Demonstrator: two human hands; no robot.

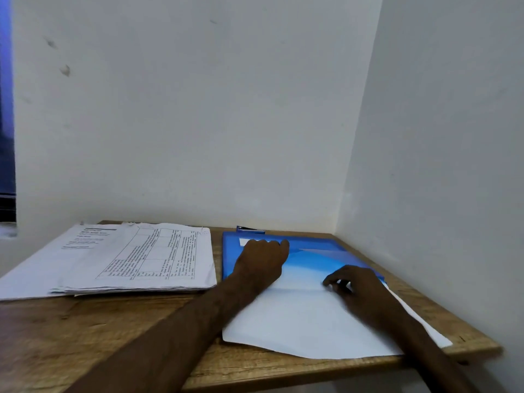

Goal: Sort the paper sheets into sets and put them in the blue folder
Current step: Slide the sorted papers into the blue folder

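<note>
We start at the right hand [354, 287], which lies on the white sheets [297, 319]. Its fingers are bent and their tips [329, 282] are down on the paper, right where the sheets meet the blue folder [312, 246]. The hand is blurred, so we cannot tell whether it pinches the top sheet or only presses on it.

The left hand [262, 259] sits further from the person, on the left part of the folder's face. Its knuckles are up and its fingers are folded under. We take it to be steadying the folder, but we cannot see whether it has hold of a cover edge.

What matters for the coming move is how the sheets lie. Their long axis runs from the near table edge away toward the back wall, in line with the folder. Their far end already looks tucked under the translucent blue cover, and the near part lies bare on the wooden table [113, 336]. So the folder is straight ahead of the right hand's fingertips, and we judge that a push along that axis would seat the set deeper. The right hand is the nearer one for this.

Further out, a stack of printed sheets [136, 259] lies well apart to the left. It is outside the folder, so by our reckoning the sorting is not finished. A small blue object [249, 229] shows just behind the folder, and we cannot identify it.
</note>
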